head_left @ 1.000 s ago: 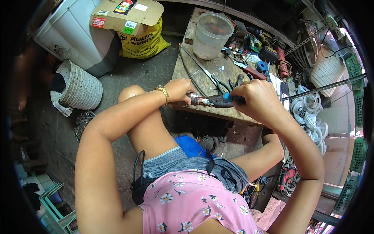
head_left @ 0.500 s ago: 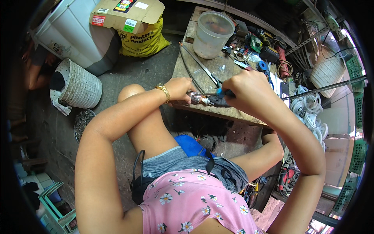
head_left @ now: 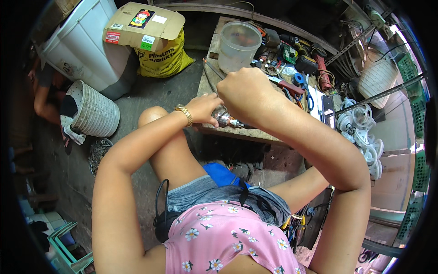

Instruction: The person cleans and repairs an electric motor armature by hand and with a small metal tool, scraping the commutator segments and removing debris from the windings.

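Note:
At the near edge of the wooden bench (head_left: 207, 91), my left hand (head_left: 204, 108) closes round a small motor part (head_left: 223, 118) with copper-coloured windings. A pale piece (head_left: 235, 123) sticks out from its right end. My right hand (head_left: 244, 93) is a closed fist, raised just above and to the right of the part. The blue-handled screwdriver seen in it half a second ago is now hidden behind the fist and wrist. A gold bracelet (head_left: 186, 114) is on my left wrist.
A translucent bucket (head_left: 238, 48) stands on the bench. Red-handled pliers (head_left: 292, 86), blue-handled scissors (head_left: 310, 98) and a blue tape roll (head_left: 299, 79) lie to the right. A white basket (head_left: 98, 109) and yellow sack (head_left: 164, 59) stand on the floor at left.
My right fist has moved left and up, toward my left hand, and turned so that the screwdriver no longer shows. My left hand stays on the motor part. The view has shifted slightly.

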{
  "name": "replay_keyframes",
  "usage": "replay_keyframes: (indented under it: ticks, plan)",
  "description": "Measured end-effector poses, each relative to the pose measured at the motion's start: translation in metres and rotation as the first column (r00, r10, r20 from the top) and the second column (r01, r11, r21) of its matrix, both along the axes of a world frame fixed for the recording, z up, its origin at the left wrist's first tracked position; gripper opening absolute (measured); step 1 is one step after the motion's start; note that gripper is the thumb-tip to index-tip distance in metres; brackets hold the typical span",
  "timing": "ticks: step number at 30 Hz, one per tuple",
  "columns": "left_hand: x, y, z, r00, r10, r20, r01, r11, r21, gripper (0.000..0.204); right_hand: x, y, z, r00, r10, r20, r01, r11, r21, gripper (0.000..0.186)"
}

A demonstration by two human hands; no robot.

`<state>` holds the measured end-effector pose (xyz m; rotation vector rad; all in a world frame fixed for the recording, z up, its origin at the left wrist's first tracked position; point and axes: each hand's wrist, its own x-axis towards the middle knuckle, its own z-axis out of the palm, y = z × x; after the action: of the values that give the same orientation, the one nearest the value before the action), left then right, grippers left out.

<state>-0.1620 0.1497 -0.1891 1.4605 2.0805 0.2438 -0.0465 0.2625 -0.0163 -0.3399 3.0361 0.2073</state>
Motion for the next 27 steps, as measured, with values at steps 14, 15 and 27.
replay_keyframes:
  ticks: [14, 15, 27]
  plan:
    - [0.052, -0.001, 0.029, 0.758, -0.06, 0.649, -0.371, 0.779, 0.506, 0.027, -0.001, -0.005, 0.003, 0.983, -0.184, 0.022, 0.185, 0.982, -0.024, 0.054]
    - [0.055, -0.002, 0.029, 0.764, -0.094, 0.638, -0.369, 0.748, 0.552, 0.019, 0.003, -0.002, 0.007, 0.988, -0.156, 0.011, 0.157, 0.986, -0.048, 0.054]
    - [0.04, 0.004, 0.018, 0.539, -0.266, 0.799, -0.511, 0.651, 0.562, 0.009, 0.061, 0.025, -0.198, 0.9, -0.356, -0.252, 0.208, 0.858, -0.47, 0.04]
